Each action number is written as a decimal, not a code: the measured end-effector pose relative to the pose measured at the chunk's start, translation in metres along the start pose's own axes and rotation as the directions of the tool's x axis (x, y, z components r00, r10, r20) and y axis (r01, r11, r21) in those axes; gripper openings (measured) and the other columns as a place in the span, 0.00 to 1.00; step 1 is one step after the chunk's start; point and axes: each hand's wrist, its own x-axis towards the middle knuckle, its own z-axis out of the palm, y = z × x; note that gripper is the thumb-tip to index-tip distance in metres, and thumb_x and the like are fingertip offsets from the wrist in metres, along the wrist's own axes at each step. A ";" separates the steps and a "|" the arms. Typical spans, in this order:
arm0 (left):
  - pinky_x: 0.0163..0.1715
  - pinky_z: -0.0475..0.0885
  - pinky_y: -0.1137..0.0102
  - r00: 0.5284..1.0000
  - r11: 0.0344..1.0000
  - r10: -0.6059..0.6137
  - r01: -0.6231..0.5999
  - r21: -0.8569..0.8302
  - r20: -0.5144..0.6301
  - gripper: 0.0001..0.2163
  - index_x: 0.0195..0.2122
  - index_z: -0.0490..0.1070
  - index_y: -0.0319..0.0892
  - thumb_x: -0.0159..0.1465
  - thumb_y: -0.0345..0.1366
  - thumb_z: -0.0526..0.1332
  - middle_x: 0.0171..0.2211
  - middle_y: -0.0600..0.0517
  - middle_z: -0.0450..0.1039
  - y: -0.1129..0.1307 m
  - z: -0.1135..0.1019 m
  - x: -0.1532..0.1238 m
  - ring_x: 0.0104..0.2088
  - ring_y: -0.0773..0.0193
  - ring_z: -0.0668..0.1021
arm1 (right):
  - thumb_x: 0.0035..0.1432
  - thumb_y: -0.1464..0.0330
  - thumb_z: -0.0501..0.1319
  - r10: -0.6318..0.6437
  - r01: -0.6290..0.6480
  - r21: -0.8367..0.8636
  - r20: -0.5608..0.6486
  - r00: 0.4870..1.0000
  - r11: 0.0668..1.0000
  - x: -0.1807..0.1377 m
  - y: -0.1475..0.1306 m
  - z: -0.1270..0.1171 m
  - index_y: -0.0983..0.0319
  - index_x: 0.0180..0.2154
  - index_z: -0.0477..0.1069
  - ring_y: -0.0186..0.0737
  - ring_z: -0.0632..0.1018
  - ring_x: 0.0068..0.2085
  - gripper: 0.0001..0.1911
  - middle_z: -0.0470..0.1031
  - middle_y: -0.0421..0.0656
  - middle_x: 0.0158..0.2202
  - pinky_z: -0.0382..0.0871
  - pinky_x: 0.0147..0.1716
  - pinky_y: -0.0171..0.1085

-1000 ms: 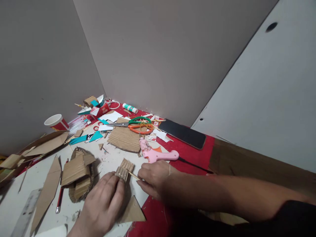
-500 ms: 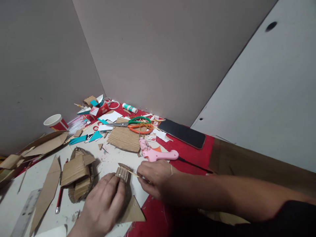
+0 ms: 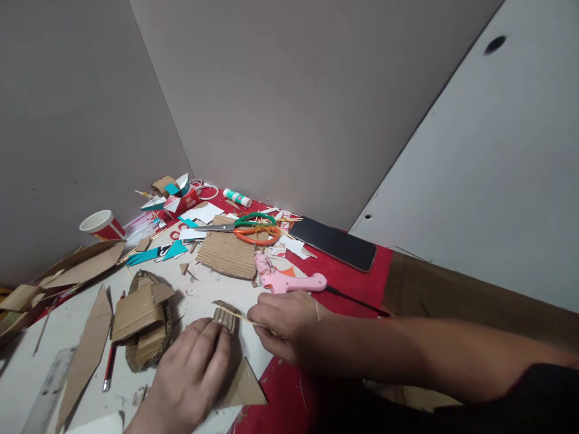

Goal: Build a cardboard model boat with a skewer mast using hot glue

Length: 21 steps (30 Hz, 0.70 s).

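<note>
My left hand (image 3: 192,367) presses a small piece of corrugated cardboard (image 3: 223,317) against the table, fingers closed over its near end. From the right, my right hand (image 3: 284,322) pinches a thin wooden stick (image 3: 239,314), whose tip reaches over the far end of that cardboard. Part of the stick is hidden in the fingers. Beside my left hand sits a rounded cardboard construction (image 3: 140,313) with a folded strip across it. A triangular cardboard piece (image 3: 244,389) lies under and right of my left wrist. Just beyond my right hand rests a pink glue gun (image 3: 294,283).
Orange-and-green scissors (image 3: 256,232) lie on a corrugated sheet (image 3: 226,256), with a phone (image 3: 335,243) to their right. Farther back are a glue stick (image 3: 237,198) and paper scraps. A paper cup (image 3: 104,225), pencil (image 3: 109,364) and clear ruler (image 3: 49,389) are leftward.
My right hand has shifted slightly left, and the stick's tip now lies farther over the small cardboard piece. My left hand stays in place.
</note>
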 end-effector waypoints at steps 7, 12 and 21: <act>0.41 0.75 0.59 1.000 1.000 0.003 -0.002 -0.025 0.020 0.14 0.44 0.71 0.30 0.67 0.24 0.47 0.42 0.38 0.70 0.000 0.002 -0.003 0.44 0.50 0.74 | 0.60 0.73 0.53 -0.050 0.046 -0.083 -0.043 0.998 0.996 0.003 0.000 0.000 0.62 0.32 0.66 0.36 0.68 0.31 0.05 0.68 0.42 0.30 0.52 0.26 0.36; 0.41 0.75 0.58 0.999 0.998 0.000 0.002 -0.055 0.040 0.14 0.45 0.71 0.29 0.67 0.25 0.47 0.43 0.37 0.70 0.000 0.003 -0.004 0.44 0.49 0.74 | 0.59 0.72 0.53 -0.075 0.071 -0.082 -0.050 0.996 0.994 0.005 0.002 0.001 0.62 0.33 0.67 0.38 0.68 0.33 0.05 0.69 0.43 0.32 0.54 0.28 0.36; 0.42 0.74 0.57 0.998 0.998 0.007 -0.004 -0.059 0.060 0.14 0.46 0.71 0.29 0.66 0.23 0.49 0.45 0.35 0.70 0.000 0.004 -0.007 0.46 0.47 0.73 | 0.61 0.72 0.54 -0.109 0.101 -0.073 -0.101 0.989 0.992 0.001 0.007 0.001 0.60 0.37 0.68 0.36 0.67 0.33 0.05 0.69 0.42 0.34 0.47 0.24 0.36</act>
